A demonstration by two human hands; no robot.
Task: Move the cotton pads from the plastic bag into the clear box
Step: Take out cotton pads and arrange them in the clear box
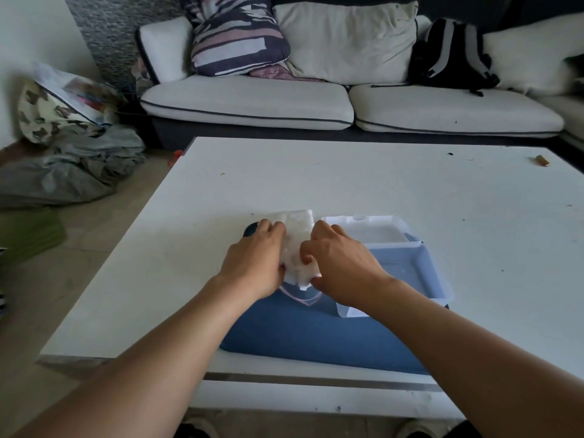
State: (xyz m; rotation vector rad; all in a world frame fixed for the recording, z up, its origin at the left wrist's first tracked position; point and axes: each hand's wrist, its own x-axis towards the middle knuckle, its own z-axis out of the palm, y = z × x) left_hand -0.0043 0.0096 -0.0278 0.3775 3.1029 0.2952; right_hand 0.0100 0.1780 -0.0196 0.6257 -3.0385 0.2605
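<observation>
Head view: I find the left hand (252, 263) and right hand (339, 263) each with a grip clenched on the plastic bag (295, 245) of cotton pads (300, 226), over the blue mat (316, 333). The clear box (439, 279) sits just right of the bag on the bench (347, 178), its lid (363, 227) behind it.

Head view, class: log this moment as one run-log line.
left hand: grips clear plastic bag of white cotton pads | right hand: grips same bag | clear plastic box: open, right of bag
</observation>
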